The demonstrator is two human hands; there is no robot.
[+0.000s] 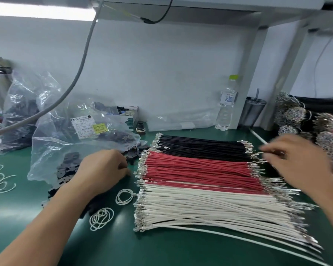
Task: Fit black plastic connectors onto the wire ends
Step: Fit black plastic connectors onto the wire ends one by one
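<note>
On the green surface, left hand grip curled among black connectors, right hand blurred, grip unclear, beside red wires.

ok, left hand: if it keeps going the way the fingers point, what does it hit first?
Most likely the loose black plastic connectors spilling from the clear bag; the left hand has its fingertips pointing up-right at that pile. Past them lie the red wires' terminals. Depth unclear.
</note>
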